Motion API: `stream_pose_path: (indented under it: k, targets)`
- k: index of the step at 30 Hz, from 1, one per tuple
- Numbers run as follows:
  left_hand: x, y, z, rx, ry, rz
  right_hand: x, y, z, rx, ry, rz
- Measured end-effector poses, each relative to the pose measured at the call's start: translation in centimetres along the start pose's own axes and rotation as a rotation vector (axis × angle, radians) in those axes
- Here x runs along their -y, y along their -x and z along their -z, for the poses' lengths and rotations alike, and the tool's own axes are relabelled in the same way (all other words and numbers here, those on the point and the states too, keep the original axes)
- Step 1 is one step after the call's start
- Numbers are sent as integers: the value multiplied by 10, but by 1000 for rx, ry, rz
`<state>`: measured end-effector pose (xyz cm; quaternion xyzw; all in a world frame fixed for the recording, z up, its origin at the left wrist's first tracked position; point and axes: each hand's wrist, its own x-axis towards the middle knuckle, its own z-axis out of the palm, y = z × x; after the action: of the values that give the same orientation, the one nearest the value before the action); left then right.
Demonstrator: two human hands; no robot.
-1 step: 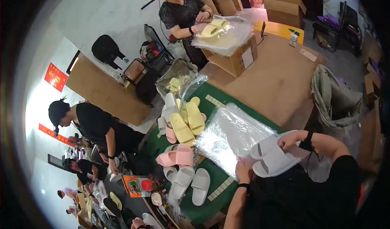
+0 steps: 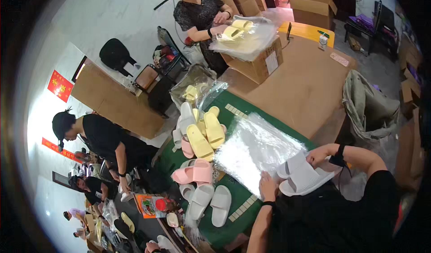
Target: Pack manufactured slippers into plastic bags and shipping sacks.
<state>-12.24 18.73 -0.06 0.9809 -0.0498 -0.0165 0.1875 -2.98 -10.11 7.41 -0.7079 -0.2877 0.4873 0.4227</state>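
A pair of white slippers lies in front of me at the near edge of the green table mat. My right hand is closed at the far side of this pair, its fingers curled and partly hidden. My left hand rests with fingers extended on the near edge of a stack of clear plastic bags, close beside the slipper toes. Loose clear film shows beyond the slippers, under my right forearm. Whether film covers the pair is hard to make out.
Left of the bags lie yellow slippers, pink slippers and grey slippers. Across the brown table, a person handles yellow slippers over a cardboard box. An open sack stands at right. Another person works at left.
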Motion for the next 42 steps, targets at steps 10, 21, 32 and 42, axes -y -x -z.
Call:
stream_pose_path:
  k: [10, 21, 32, 42]
  targets:
    - [-1, -30, 17, 64, -221, -72, -5, -1, -19, -9, -185, -41]
    - [12, -42, 1, -203, 159, -54, -18, -6, -11, -37, -384, -65]
    - [-1, -38, -1, 220, -17, 4, -15, 3, -3, -112, -362, -103]
    - [-4, -27, -4, 135, -190, 6, -9, 4, -1, -14, -480, -149]
